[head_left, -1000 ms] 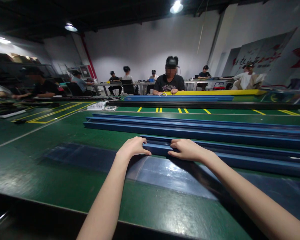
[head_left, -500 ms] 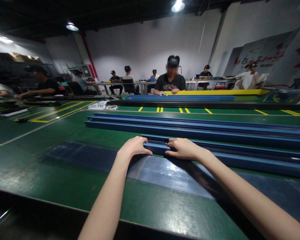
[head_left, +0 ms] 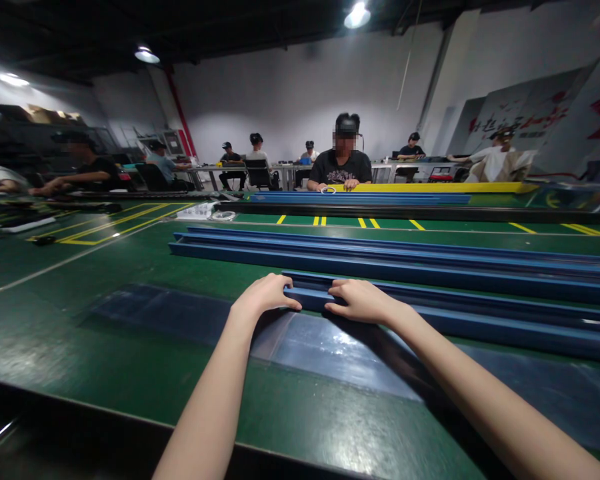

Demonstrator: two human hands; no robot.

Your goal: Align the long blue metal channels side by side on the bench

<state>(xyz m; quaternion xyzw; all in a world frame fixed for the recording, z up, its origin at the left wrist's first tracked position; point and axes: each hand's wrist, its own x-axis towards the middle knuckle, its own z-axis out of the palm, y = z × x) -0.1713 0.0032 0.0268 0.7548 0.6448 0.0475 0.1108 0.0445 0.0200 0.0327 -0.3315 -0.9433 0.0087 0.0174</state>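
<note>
A long blue rail lies across the green table, its left end in front of me. My left hand curls around that end, fingers pressed on the rail's tip. My right hand grips the same rail a little further right, thumb on the near side and fingers over the top. A shiny clear sheet lies on the table under and before my hands. Longer blue rails lie parallel just beyond.
Across the table a person in a black shirt sits behind blue and yellow rails. A roll of tape and a white packet lie at the far left. Other people sit at tables behind and to the left.
My right hand has slid slightly left along the rail, closer to the left hand. The left hand has stayed at the rail's end.
</note>
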